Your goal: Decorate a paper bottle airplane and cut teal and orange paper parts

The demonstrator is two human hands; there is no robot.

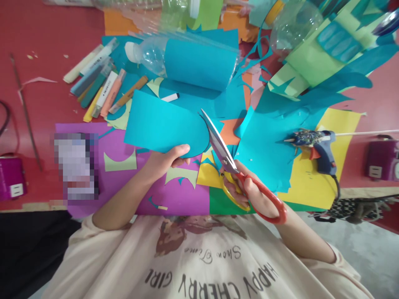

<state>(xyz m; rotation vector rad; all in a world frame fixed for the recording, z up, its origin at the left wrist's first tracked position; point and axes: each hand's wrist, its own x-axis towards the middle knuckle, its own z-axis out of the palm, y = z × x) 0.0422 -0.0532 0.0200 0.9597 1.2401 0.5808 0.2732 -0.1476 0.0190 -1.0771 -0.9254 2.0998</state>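
My left hand (174,158) grips a piece of blue paper (165,122) by its lower edge, thumb on top. The paper's right end is rounded, with a dark curved line near the edge. In my right hand (249,187) is a pair of scissors (226,155) with red and yellow handles. Their blades point up and left, close against the paper's rounded end, and look nearly closed. Whether the blades touch the paper I cannot tell. Pale green scraps (120,161) lie beneath and beside my left hand.
A plastic bottle wrapped in blue paper (199,62) lies behind the held sheet. Several markers (104,91) are at the left, above a blurred phone (77,166). A glue gun (321,147) rests at right on yellow paper (339,120). A clear bottle (293,29) stands farther back.
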